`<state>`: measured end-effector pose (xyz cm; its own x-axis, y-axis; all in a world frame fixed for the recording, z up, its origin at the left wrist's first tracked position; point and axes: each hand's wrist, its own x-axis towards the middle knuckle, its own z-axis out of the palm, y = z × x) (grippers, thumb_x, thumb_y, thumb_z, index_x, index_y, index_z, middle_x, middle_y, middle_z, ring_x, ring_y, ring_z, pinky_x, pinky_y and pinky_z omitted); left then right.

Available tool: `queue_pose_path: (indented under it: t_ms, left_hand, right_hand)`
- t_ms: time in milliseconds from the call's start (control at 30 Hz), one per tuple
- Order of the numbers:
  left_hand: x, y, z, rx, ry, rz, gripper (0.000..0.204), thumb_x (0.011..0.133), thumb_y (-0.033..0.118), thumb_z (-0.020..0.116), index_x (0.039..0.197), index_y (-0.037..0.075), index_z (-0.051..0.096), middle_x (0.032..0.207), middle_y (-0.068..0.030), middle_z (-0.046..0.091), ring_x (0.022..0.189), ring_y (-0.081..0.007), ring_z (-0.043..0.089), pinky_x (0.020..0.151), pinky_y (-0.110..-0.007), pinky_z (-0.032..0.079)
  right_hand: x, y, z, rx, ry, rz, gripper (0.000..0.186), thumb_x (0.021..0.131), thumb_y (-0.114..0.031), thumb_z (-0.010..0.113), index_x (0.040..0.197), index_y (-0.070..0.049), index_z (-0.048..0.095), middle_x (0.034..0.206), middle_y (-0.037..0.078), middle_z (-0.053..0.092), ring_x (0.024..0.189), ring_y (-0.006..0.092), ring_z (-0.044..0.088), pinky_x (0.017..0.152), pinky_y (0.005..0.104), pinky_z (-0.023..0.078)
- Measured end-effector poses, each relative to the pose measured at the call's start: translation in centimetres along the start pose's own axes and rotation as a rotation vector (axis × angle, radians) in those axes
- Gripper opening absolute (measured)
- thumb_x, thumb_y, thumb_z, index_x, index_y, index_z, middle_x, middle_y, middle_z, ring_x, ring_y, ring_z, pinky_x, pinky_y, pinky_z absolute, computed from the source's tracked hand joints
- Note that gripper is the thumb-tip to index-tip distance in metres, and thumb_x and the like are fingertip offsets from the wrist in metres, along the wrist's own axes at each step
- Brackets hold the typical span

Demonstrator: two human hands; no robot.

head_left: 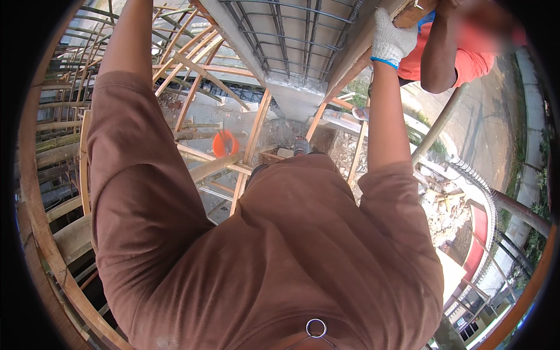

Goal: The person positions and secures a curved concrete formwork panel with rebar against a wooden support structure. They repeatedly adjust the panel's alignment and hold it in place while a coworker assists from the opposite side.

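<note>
My right hand (389, 41), in a grey knit glove with a blue cuff, is closed on the edge of a wooden board (408, 16) along the right side of a concrete column form. My left arm (125, 41) reaches up past the top edge, and its hand is out of sight. Between my arms, a steel rebar cage (286, 35) stands inside the form, above pale concrete (294, 96). Just right of my glove is a co-worker in a red shirt (472, 67), whose arm is raised beside the board.
Timber and bamboo scaffolding (61, 146) surrounds me, with struts (256, 125) crossing below. An orange bucket (225, 143) sits down near the middle left. Rubble (437, 204), a coiled wire barrier (478, 186) and a paved road (484, 128) lie far below at the right.
</note>
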<state>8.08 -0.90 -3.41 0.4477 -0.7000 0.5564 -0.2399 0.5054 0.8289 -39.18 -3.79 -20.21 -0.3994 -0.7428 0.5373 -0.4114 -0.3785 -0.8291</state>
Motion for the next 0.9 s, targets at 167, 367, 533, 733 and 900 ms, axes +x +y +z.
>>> queue_pose_path:
  t_ms: [167, 367, 533, 733, 900]
  left_hand:
    - [0.3, -1.9, -4.6, 0.314, 0.276, -0.087, 0.060, 0.079, 0.043, 0.077, 0.117, -0.003, 0.067, 0.104, -0.0116, 0.069, 0.091, -0.0198, 0.065, 0.082, -0.033, 0.051]
    - [-0.7, 0.0, -0.6, 0.254, 0.222, -0.165, 0.060, 0.083, 0.043, 0.074, 0.126, 0.001, 0.065, 0.128, -0.0126, 0.063, 0.117, -0.0224, 0.057, 0.105, -0.033, 0.040]
    - [-1.8, 2.6, 1.2, 0.234, 0.237, -0.214, 0.057, 0.083, 0.038, 0.077, 0.123, 0.000, 0.066, 0.120, -0.0110, 0.066, 0.105, -0.0196, 0.061, 0.093, -0.032, 0.049]
    - [-2.1, 2.6, 1.4, 0.177, 0.225, -0.185, 0.057, 0.083, 0.037, 0.077, 0.124, 0.000, 0.065, 0.116, -0.0098, 0.067, 0.100, -0.0189, 0.062, 0.089, -0.032, 0.050]
    - [-2.5, 2.5, -1.0, 0.110, 0.280, -0.121, 0.044, 0.079, 0.032, 0.082, 0.110, 0.003, 0.071, 0.097, -0.0044, 0.069, 0.085, -0.0149, 0.063, 0.076, -0.031, 0.050]
  right_hand:
    - [-0.7, -2.9, -0.2, 0.043, -0.070, 0.139, 0.048, 0.067, -0.032, 0.081, 0.101, -0.002, 0.065, 0.090, 0.013, 0.071, 0.084, 0.0302, 0.069, 0.078, 0.0387, 0.052]
    - [-0.4, -2.9, -0.6, 0.064, -0.013, 0.147, 0.045, 0.067, -0.026, 0.077, 0.104, -0.002, 0.064, 0.087, 0.018, 0.068, 0.082, 0.0353, 0.068, 0.076, 0.0407, 0.053]
    - [-0.1, -3.2, -0.9, 0.112, -0.050, 0.198, 0.046, 0.068, -0.023, 0.077, 0.107, -0.003, 0.064, 0.091, 0.018, 0.069, 0.086, 0.0347, 0.068, 0.078, 0.0401, 0.052]
    - [-0.2, -4.1, -1.3, 0.100, -0.023, 0.175, 0.045, 0.068, -0.022, 0.075, 0.108, -0.002, 0.064, 0.091, 0.017, 0.068, 0.085, 0.0335, 0.067, 0.077, 0.0398, 0.052]
    - [-1.4, -3.7, 0.4, 0.160, -0.052, 0.198, 0.045, 0.068, -0.023, 0.075, 0.107, -0.002, 0.064, 0.089, 0.016, 0.068, 0.082, 0.0300, 0.067, 0.076, 0.0390, 0.052]
